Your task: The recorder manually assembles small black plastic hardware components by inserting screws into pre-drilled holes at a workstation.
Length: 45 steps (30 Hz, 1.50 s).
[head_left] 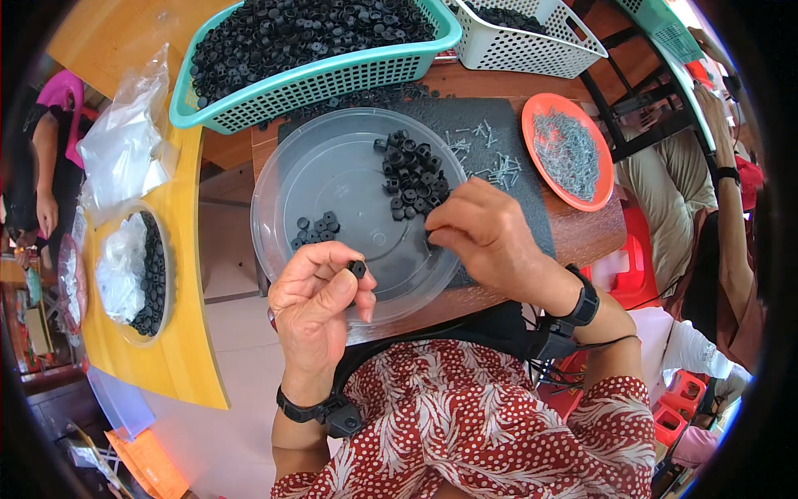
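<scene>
We note the left hand [320, 299] pinching a small, round black plastic piece [357, 269] over the round, clear plastic tub [328, 179]; the right hand [490, 237], fingertips closed, grips a mostly hidden, small dark item [429, 237] near the larger heap of black pieces [413, 176].

A plastic bag [129, 154] is laid on the yellow table [189, 337], left; a red stool [638, 249] is noted right, a pink chair [60, 86] far left.

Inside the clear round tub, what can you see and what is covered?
The tub holds a smaller cluster of black parts at left and a larger cluster at right. Anything behind the left hand and right hand is hidden.
</scene>
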### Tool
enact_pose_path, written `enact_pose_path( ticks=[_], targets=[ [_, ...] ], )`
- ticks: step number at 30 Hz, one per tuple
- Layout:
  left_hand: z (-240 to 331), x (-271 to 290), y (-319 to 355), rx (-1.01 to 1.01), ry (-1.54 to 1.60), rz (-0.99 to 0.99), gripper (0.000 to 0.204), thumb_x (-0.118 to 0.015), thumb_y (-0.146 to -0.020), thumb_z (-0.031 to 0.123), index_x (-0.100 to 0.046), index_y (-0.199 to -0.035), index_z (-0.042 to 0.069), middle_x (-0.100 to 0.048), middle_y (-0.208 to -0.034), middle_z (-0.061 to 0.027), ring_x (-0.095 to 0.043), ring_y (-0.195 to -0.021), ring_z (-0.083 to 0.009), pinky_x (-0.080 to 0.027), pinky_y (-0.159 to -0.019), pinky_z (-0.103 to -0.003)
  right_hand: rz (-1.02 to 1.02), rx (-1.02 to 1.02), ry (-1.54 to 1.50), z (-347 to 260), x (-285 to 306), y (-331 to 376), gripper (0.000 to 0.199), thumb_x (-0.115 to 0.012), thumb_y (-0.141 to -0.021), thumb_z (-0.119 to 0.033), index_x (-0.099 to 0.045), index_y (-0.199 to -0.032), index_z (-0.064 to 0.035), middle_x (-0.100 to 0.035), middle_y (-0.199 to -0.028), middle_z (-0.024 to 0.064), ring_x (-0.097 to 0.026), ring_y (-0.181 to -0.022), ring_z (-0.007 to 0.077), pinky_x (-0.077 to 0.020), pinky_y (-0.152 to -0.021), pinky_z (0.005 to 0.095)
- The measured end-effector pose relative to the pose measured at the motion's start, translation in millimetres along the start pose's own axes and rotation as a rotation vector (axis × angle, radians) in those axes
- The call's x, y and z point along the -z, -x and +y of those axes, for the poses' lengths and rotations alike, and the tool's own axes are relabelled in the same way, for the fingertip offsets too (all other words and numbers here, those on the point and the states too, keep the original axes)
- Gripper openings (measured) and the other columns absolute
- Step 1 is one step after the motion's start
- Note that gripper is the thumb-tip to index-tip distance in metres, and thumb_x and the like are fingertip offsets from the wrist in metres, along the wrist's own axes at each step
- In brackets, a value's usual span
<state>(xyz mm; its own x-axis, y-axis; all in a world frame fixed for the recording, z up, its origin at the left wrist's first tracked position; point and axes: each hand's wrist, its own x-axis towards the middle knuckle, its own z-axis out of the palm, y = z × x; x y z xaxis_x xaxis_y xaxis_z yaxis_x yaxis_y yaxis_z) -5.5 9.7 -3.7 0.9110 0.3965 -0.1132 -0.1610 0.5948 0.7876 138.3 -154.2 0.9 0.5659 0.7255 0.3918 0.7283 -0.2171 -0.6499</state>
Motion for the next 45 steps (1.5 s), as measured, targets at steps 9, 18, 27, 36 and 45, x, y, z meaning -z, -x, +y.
enact_pose_path(
  ticks=[9,18,27,36,45],
  targets=[
    [-1,1,-2,0.026,0.021,0.002,0.019,-0.062,-0.083,0.007,-0.056,-0.097,-0.005,-0.062,-0.078,-0.0146,-0.057,-0.058,-0.0163,-0.047,-0.051,-0.027,-0.256,0.342,0.32,5,-20,-15,0.009,-0.06,-0.059,-0.004,-0.056,-0.068,-0.0044,-0.05,-0.073,0.0094,-0.049,-0.073,0.0251,-0.0411,-0.061,0.0339],
    [1,9,-3,0.155,0.164,-0.075,0.023,-0.064,-0.082,0.01,-0.056,-0.098,-0.005,-0.061,-0.078,-0.0151,-0.057,-0.057,-0.0178,-0.046,-0.05,-0.029,-0.439,0.619,0.494,4,-22,-30,0.011,-0.061,-0.063,-0.013,-0.054,-0.066,-0.0059,-0.049,-0.071,0.0046,-0.048,-0.075,0.0195,-0.0394,-0.063,0.0297],
    [0,9,-4,0.178,0.181,-0.065,0.027,-0.066,-0.081,0.016,-0.054,-0.095,-0.004,-0.057,-0.072,-0.0152,-0.053,-0.054,-0.0191,-0.042,-0.042,-0.03,-0.523,0.645,0.515,2,-17,-33,0.009,-0.06,-0.066,-0.014,-0.054,-0.066,-0.0062,-0.05,-0.07,0.003,-0.048,-0.076,0.0183,-0.0387,-0.063,0.0283],
    [-2,15,-5,0.21,0.263,-0.112,0.023,-0.064,-0.083,0.011,-0.057,-0.098,-0.003,-0.062,-0.078,-0.0151,-0.059,-0.058,-0.0182,-0.046,-0.048,-0.03,-0.481,0.68,0.57,2,-20,-34,0.012,-0.06,-0.065,-0.013,-0.054,-0.065,-0.0032,-0.05,-0.067,0.0041,-0.049,-0.075,0.0191,-0.0397,-0.061,0.0284],
    [-2,14,-5,0.198,0.244,-0.097,0.02,-0.063,-0.083,0.01,-0.057,-0.097,-0.004,-0.062,-0.078,-0.0153,-0.059,-0.058,-0.0182,-0.046,-0.048,-0.03,-0.56,0.663,0.643,-2,-23,-34,0.014,-0.062,-0.06,-0.013,-0.054,-0.066,-0.0035,-0.052,-0.068,0.0055,-0.05,-0.074,0.0196,-0.0392,-0.059,0.0293]
  ],
)
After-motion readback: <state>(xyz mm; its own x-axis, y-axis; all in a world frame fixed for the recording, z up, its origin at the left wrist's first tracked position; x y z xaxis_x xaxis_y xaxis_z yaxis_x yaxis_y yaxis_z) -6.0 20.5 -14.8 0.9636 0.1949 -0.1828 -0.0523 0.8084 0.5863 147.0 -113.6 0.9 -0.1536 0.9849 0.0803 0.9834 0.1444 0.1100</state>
